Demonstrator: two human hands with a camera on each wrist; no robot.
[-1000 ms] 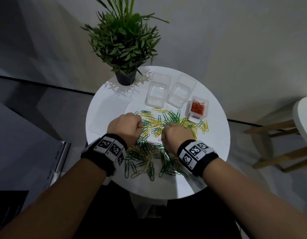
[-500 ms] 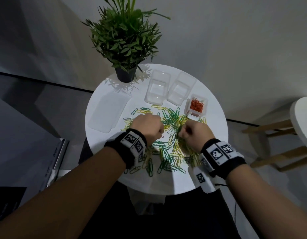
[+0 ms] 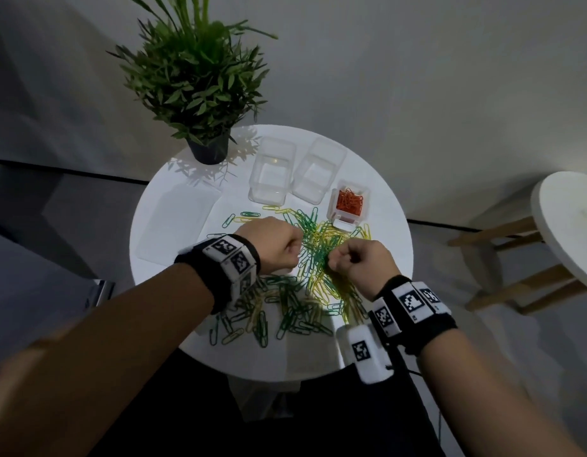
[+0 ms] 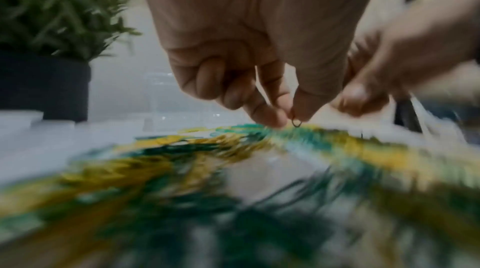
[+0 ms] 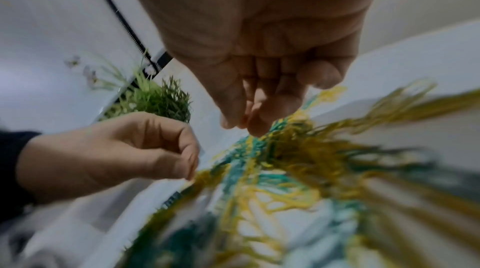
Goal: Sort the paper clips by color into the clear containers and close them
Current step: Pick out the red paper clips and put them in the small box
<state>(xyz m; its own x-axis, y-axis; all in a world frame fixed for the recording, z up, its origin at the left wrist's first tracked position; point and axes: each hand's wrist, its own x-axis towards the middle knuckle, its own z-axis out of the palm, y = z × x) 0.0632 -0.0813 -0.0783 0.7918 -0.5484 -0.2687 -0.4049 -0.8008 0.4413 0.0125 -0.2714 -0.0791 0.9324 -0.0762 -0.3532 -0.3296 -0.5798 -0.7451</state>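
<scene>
Green and yellow paper clips (image 3: pixel 318 255) lie heaped on the round white table (image 3: pixel 384 258). Two empty clear containers (image 3: pixel 272 174) (image 3: pixel 318 174) stand behind the heap. A smaller clear container (image 3: pixel 350 202) to their right holds orange clips. My left hand (image 3: pixel 275 245) (image 4: pixel 293 118) hovers over the heap and pinches one paper clip (image 4: pixel 296 123) between thumb and forefinger. My right hand (image 3: pixel 354 262) (image 5: pixel 246 127) is close beside it, its thumb and fingertips pinched together on clips at the top of the heap. Both wrist views are blurred.
A potted plant (image 3: pixel 203 94) stands at the table's far left. Flat clear lids (image 3: pixel 180 219) lie on the left of the table. A white stool with wooden legs (image 3: pixel 549 242) stands to the right. The table's near edge is by my body.
Both hands have moved to the right across the heap and drawn closer together. The right wrist has rolled, so its underside camera now shows.
</scene>
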